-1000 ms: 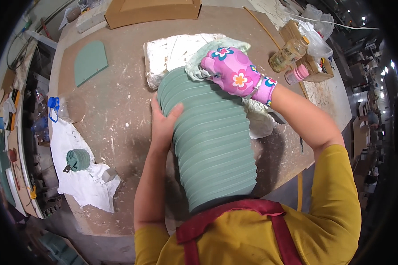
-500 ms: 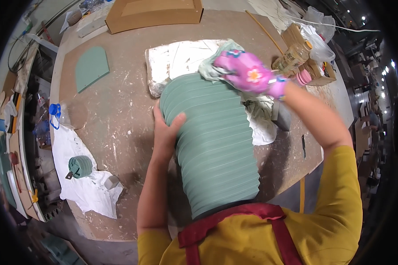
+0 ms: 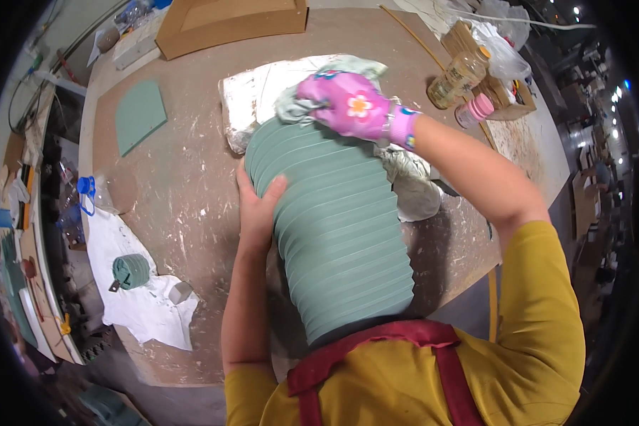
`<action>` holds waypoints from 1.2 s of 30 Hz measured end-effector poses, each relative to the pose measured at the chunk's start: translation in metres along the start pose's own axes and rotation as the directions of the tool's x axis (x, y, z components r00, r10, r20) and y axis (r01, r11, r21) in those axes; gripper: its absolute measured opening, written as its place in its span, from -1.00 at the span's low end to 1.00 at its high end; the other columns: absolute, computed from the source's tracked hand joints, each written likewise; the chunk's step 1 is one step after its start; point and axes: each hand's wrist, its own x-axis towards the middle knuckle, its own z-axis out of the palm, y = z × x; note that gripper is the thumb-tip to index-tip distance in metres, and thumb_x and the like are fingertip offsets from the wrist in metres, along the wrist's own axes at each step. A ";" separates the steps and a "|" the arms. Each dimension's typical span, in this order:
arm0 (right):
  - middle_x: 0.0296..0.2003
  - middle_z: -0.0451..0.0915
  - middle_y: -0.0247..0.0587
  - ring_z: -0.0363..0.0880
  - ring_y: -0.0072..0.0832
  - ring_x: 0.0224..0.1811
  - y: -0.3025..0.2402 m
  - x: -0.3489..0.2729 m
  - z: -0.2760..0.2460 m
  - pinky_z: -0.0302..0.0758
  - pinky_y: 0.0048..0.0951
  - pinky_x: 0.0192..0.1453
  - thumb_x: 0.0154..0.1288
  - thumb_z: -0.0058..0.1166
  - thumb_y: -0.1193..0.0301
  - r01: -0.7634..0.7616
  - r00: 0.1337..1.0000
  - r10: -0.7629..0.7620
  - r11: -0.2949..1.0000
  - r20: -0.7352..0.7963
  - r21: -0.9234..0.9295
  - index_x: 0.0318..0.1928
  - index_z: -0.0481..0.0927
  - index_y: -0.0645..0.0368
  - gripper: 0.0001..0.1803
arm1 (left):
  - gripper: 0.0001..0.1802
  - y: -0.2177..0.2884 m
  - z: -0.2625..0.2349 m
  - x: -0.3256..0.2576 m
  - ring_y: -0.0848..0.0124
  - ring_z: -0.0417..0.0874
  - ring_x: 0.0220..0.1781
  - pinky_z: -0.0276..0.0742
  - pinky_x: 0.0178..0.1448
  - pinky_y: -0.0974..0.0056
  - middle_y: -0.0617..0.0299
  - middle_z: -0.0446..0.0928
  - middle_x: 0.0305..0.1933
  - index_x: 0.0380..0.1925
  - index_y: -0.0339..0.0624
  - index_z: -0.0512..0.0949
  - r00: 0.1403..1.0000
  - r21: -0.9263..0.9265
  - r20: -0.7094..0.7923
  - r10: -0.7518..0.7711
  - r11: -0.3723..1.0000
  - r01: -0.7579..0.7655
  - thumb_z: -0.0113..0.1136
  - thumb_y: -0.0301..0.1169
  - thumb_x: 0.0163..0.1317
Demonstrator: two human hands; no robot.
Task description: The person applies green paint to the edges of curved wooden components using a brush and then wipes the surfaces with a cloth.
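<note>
Two hands on ribbed vase, jars beyond

The desk is brown and streaked with white smears. On it lie a flat green panel, white cloths, a cardboard tray — and two jars at the far right.

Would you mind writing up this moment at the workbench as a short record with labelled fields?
Setting: dusty brown workbench, seen from above
Main thing: large ribbed green cylinder, lying along the bench toward the person
Left hand: left hand, bare, pressed flat against the cylinder's side
Right hand: right hand, in a pink flowered glove, pressing a pale cloth on the cylinder's far end
Under the cylinder: white sheet
Left of bench: flat green panel; small green ribbed piece on white cloth
Far right: jars
</note>
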 end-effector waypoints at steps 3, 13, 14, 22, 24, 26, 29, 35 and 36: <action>-0.25 0.60 -0.07 0.59 -0.12 -0.14 0.013 -0.002 -0.001 0.50 -0.17 -0.01 0.19 0.08 0.34 -0.053 0.997 0.053 0.999 0.049 -0.005 -0.03 0.51 0.17 -0.67 | -0.27 -0.005 -0.003 0.000 0.23 0.36 0.20 0.35 0.26 0.18 -0.03 0.26 0.24 0.33 -0.28 0.03 0.998 -0.024 0.051 0.021 1.000 -0.020 0.16 -0.40 0.24; -0.29 0.61 -0.18 0.60 -0.46 -0.27 0.071 -0.056 -0.084 0.50 -0.47 -0.12 0.28 0.10 0.28 -0.371 0.928 0.370 0.903 0.045 0.216 -0.09 0.52 0.23 -0.69 | -0.29 0.004 0.000 -0.004 0.24 0.37 0.21 0.36 0.25 0.18 -0.03 0.26 0.23 0.33 -0.30 0.02 0.998 -0.046 0.060 0.009 0.999 -0.006 0.12 -0.42 0.25; -0.27 0.60 -0.17 0.59 -0.44 -0.26 0.062 -0.049 -0.076 0.48 -0.45 -0.11 0.27 0.11 0.28 -0.308 0.949 0.313 0.918 0.021 0.250 -0.07 0.52 0.22 -0.68 | -0.28 0.006 -0.002 -0.004 0.23 0.37 0.21 0.35 0.26 0.19 -0.04 0.26 0.24 0.34 -0.29 0.00 0.997 -0.035 0.078 -0.009 0.999 0.011 0.11 -0.39 0.26; -0.23 0.54 -0.07 0.53 -0.20 -0.18 0.025 -0.010 -0.027 0.44 -0.27 -0.05 0.24 0.12 0.30 -0.135 0.975 0.105 0.980 0.198 0.148 -0.06 0.47 0.20 -0.68 | -0.47 -0.014 -0.019 0.012 0.36 0.36 0.27 0.30 0.31 0.25 0.08 0.33 0.28 0.33 -0.33 0.16 0.988 -0.454 0.115 -0.101 0.879 0.143 -0.12 -0.36 0.43; -0.22 0.53 -0.05 0.52 -0.16 -0.17 0.015 -0.005 -0.025 0.44 -0.24 -0.06 0.23 0.13 0.31 -0.142 0.965 0.095 0.972 0.243 0.185 -0.07 0.46 0.20 -0.68 | -0.49 -0.012 -0.020 0.011 0.37 0.37 0.26 0.29 0.31 0.26 0.09 0.35 0.26 0.32 -0.33 0.19 0.992 -0.492 0.067 -0.107 0.861 0.126 -0.12 -0.35 0.43; -0.17 0.54 -0.05 0.53 -0.13 -0.11 0.010 0.000 -0.025 0.45 -0.21 0.00 0.19 0.14 0.34 -0.071 0.973 0.052 0.995 0.226 0.074 -0.04 0.48 0.19 -0.65 | -0.54 -0.003 -0.017 0.007 0.40 0.39 0.23 0.27 0.31 0.29 0.14 0.40 0.22 0.26 -0.31 0.27 0.990 -0.495 0.038 -0.132 0.859 0.134 -0.10 -0.34 0.44; -0.12 0.54 -0.04 0.53 -0.10 -0.05 -0.004 0.024 -0.013 0.46 -0.19 0.07 0.13 0.15 0.38 0.190 0.957 -0.186 0.982 0.222 0.005 -0.01 0.49 0.17 -0.62 | -0.46 -0.009 -0.016 0.012 0.32 0.39 0.28 0.28 0.35 0.23 0.03 0.36 0.27 0.31 -0.41 0.14 0.991 -0.505 0.062 -0.115 0.853 0.131 -0.08 -0.33 0.44; -0.41 0.59 -0.12 0.62 -0.14 -0.35 -0.058 0.083 0.029 0.53 -0.20 -0.27 0.13 0.12 0.43 0.538 0.813 -0.449 0.823 0.371 -0.183 -0.23 0.53 0.14 -0.83 | -0.49 -0.019 -0.022 0.015 0.35 0.40 0.26 0.27 0.34 0.26 0.08 0.40 0.24 0.28 -0.38 0.20 0.997 -0.545 0.076 -0.025 0.836 0.063 -0.06 -0.31 0.44; -0.40 0.60 -0.10 0.62 -0.13 -0.35 -0.058 0.081 0.028 0.51 -0.19 -0.28 0.14 0.12 0.42 0.551 0.812 -0.488 0.822 0.320 -0.146 -0.25 0.54 0.14 -0.84 | -0.49 -0.018 -0.022 0.015 0.35 0.40 0.26 0.27 0.34 0.26 0.08 0.40 0.24 0.28 -0.38 0.20 0.997 -0.549 0.077 -0.020 0.834 0.059 -0.06 -0.31 0.44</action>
